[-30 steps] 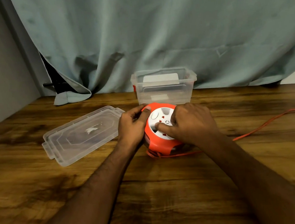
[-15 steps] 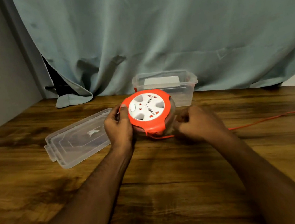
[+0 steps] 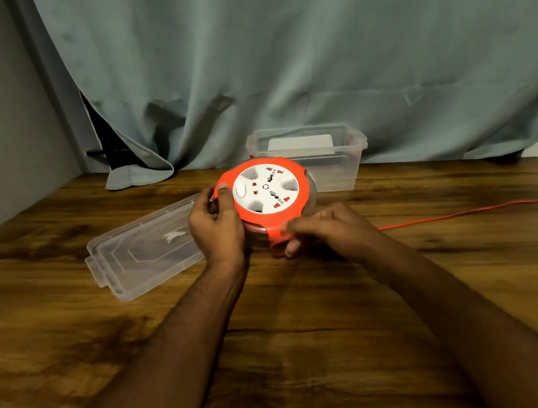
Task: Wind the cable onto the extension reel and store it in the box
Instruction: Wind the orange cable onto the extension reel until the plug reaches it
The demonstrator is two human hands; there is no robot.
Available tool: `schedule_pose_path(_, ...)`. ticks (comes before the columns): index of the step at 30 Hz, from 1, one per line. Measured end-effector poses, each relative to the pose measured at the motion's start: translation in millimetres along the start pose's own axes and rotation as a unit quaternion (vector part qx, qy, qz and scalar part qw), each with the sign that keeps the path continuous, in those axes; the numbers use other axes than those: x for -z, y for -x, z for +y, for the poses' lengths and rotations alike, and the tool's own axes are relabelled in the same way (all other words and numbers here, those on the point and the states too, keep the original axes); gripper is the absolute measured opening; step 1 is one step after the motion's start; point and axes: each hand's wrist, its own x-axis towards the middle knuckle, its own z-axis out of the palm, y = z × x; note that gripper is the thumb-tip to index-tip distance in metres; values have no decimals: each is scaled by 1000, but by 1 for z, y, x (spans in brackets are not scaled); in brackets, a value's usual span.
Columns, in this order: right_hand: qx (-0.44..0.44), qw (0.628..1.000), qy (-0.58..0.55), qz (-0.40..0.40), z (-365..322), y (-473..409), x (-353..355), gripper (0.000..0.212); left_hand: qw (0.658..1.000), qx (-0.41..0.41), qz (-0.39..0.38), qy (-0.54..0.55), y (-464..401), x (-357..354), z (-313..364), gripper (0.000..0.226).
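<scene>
The reel (image 3: 267, 193) is tipped up off the tabletop (image 3: 311, 319), left hand (image 3: 217, 225) clamped on its rim, right hand (image 3: 326, 230) pinching its lower edge. Hard, smooth plastic, probably light; the thin cable (image 3: 469, 212) looks limp.

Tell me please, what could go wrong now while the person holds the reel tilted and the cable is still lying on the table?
1. The orange cable trails off the table's right side; its far end is unseen, so it might snag during winding.
2. The reel is tilted up, held by the left hand at its rim and the right hand at its lower edge; it may slip.
3. The clear box stands close behind and could be knocked.
</scene>
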Motion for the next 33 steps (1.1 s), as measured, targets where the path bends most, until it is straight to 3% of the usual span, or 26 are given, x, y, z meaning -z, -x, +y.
schedule_pose_path(2,6,1000,1,-19,1,2,3,23,1000,6,2,3,0,0,0,27)
schedule_pose_path(6,-32,991,-58,-113,0,4,7,12,1000,8,8,18,-2,2,2,30)
schedule_pose_path(9,-46,978,-91,-182,3,2,10,26,999,12,12,31,-3,3,3,31)
schedule_pose_path(12,7,985,109,-135,13,-4,11,23,999,17,10,29,-4,2,2,30)
schedule_pose_path(14,66,954,286,-63,20,-13,18,18,999,24,1,33,-4,2,1,32)
schedule_pose_path(17,98,905,410,-65,19,-14,34,24,998,32,-21,46,-2,1,-1,31)
schedule_pose_path(21,194,918,315,-141,19,-5,31,36,996,41,-47,70,-1,-3,-2,18)
schedule_pose_path(24,188,935,241,-183,21,-3,19,37,994,58,-49,80,-2,-2,-2,12)
schedule_pose_path(26,170,933,282,-146,21,-8,16,38,993,67,-43,88,-3,0,-1,12)
schedule_pose_path(29,101,869,477,-80,20,-6,22,58,992,77,-35,92,-3,1,0,12)
schedule_pose_path(31,49,861,503,-60,15,-1,29,64,993,74,-38,89,-3,1,0,14)
schedule_pose_path(33,36,851,524,9,10,1,36,65,993,68,-42,86,-2,0,-2,17)
